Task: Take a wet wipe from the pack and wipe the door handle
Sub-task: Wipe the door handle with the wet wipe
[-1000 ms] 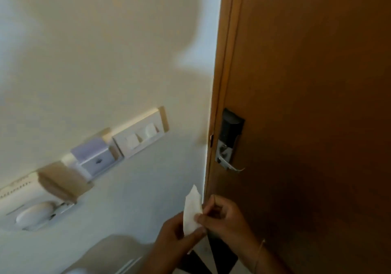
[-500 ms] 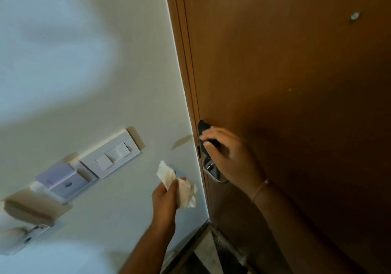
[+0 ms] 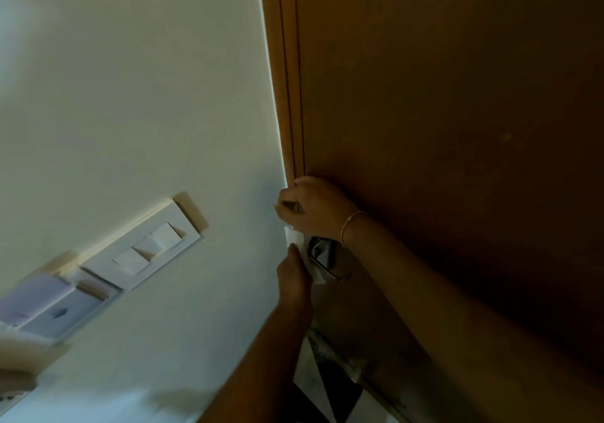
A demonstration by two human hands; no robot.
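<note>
The metal door handle (image 3: pixel 323 259) sits on the brown wooden door (image 3: pixel 441 95), near its left edge. My right hand (image 3: pixel 313 208) is closed over the black lock body above the handle and hides it. My left hand (image 3: pixel 294 275) holds a white wet wipe (image 3: pixel 294 238) and presses it against the left side of the handle. Only a small crumpled part of the wipe shows between the two hands. The pack is not in view.
A pale wall (image 3: pixel 147 95) fills the left half. On it are a white switch plate (image 3: pixel 147 252) and a card holder (image 3: pixel 52 308) lower left. Black and white floor tiles (image 3: pixel 327 386) show below the door.
My left hand has brought the wipe up and right from beside the wall onto the handle. My right hand stays on the lock body. The camera has moved closer.
</note>
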